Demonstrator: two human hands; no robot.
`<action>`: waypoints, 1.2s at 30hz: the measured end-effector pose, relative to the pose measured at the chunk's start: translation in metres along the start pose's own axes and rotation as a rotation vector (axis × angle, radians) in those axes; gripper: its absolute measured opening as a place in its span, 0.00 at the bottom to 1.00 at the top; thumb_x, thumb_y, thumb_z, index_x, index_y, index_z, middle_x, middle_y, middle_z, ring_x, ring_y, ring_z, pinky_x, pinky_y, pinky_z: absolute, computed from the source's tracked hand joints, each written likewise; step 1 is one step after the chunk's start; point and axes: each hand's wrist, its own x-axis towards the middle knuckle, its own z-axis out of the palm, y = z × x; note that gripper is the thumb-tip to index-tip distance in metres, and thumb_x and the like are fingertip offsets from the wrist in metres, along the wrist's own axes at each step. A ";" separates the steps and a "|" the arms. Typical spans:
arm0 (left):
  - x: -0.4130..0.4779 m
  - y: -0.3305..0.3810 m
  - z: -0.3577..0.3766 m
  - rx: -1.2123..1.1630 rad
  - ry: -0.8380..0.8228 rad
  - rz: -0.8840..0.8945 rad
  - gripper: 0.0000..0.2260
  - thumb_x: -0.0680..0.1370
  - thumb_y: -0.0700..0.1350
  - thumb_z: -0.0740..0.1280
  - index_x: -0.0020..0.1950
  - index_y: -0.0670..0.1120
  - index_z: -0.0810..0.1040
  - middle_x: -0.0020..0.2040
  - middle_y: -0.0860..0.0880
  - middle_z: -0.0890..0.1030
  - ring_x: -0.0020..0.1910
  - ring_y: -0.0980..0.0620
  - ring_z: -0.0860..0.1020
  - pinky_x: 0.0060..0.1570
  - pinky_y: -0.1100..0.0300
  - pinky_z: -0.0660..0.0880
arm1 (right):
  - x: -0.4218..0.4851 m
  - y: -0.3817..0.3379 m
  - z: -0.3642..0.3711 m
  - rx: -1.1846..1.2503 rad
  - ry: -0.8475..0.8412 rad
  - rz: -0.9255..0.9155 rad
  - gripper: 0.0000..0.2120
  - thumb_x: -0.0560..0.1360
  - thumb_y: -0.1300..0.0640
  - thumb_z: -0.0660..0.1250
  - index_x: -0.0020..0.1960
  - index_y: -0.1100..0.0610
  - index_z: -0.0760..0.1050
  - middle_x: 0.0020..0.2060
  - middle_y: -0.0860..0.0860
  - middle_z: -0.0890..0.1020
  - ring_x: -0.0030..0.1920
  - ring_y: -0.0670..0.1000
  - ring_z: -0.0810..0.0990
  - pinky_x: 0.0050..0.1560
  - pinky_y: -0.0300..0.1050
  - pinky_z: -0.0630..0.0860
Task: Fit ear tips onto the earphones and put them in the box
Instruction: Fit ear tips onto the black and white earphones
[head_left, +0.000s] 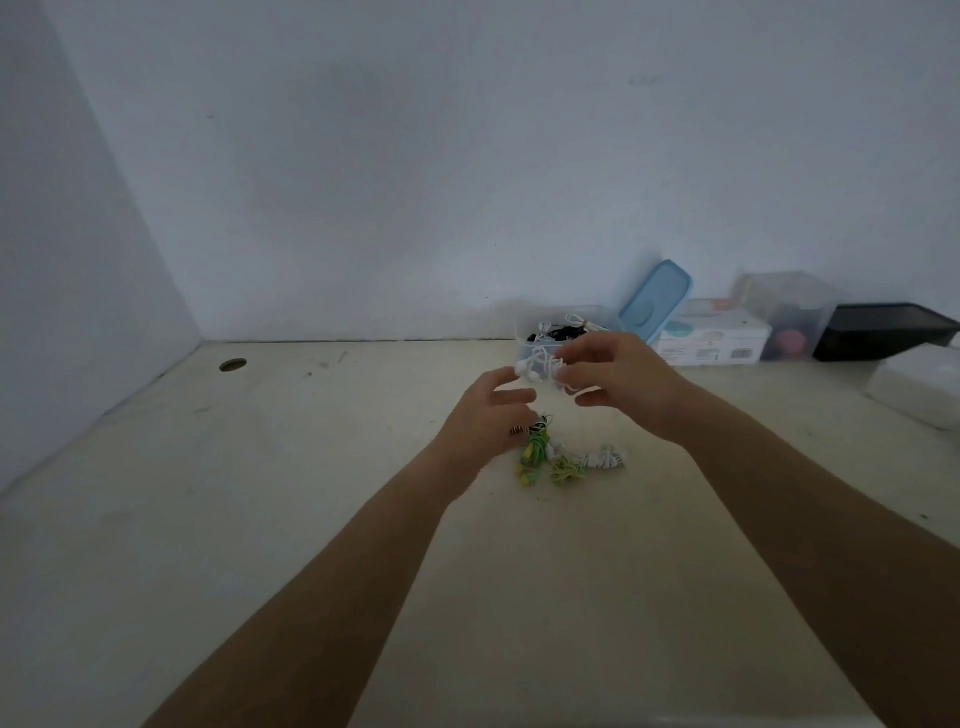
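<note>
**Hands**
- Right hand (618, 379): raised above the bench (311, 467), fingers curled, thumb and forefingers pinching a bundled pair of white earphones (543, 364).
- Left hand (488, 415): just left of the right hand and apart from it, fingers loosely bent and spread. The uppermost fingertip meets one white earbud of the held pair; whether it pinches the bud or only touches it cannot be told.
- The held pair hangs between the two hands, in front of the clear box (602, 322).

**Edges and open room**
- Pale bench surface, meeting the wall (363, 182) at the back and a side wall on the left.
- Wide bare stretch to the left and toward the near edge; a round hole (232, 365) near the back left corner.
- The right rear strip is crowded with containers.

**On the bench, below the hands**
- Green earphones (535, 457), tangled.
- Second white pair (605, 460), just right of the green.
- Small striped item (519, 430), by the left hand; too small to identify.

**Containers**
- Clear box, at the back wall, open: black and white earphones inside.
- Blue lid (657, 301), leaning tilted beside the box.
- White carton (711, 338), to the right of the lid.
- Clear container (789, 312), blurred; something pinkish inside.
- Black tray (883, 330), contents not visible.
- White block (919, 389), at the right edge.
</note>
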 end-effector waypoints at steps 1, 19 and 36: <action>-0.005 0.003 0.002 -0.143 -0.016 -0.021 0.23 0.75 0.33 0.67 0.68 0.48 0.73 0.61 0.42 0.81 0.57 0.45 0.82 0.60 0.48 0.78 | -0.003 -0.002 0.002 -0.009 -0.021 0.002 0.07 0.76 0.63 0.71 0.52 0.55 0.81 0.43 0.52 0.84 0.44 0.49 0.82 0.48 0.43 0.80; -0.091 -0.047 -0.017 -0.024 0.152 -0.068 0.05 0.73 0.32 0.73 0.48 0.37 0.82 0.40 0.39 0.83 0.34 0.50 0.80 0.37 0.62 0.78 | -0.072 0.017 0.060 -0.858 -0.440 0.122 0.18 0.70 0.47 0.76 0.54 0.48 0.74 0.45 0.44 0.77 0.39 0.42 0.75 0.41 0.39 0.73; -0.077 -0.041 -0.010 -0.194 0.268 -0.043 0.09 0.75 0.37 0.73 0.53 0.37 0.78 0.43 0.42 0.85 0.38 0.49 0.85 0.39 0.62 0.80 | -0.052 0.046 0.064 -0.434 -0.255 -0.180 0.03 0.73 0.58 0.75 0.46 0.52 0.85 0.38 0.54 0.86 0.36 0.47 0.80 0.43 0.46 0.77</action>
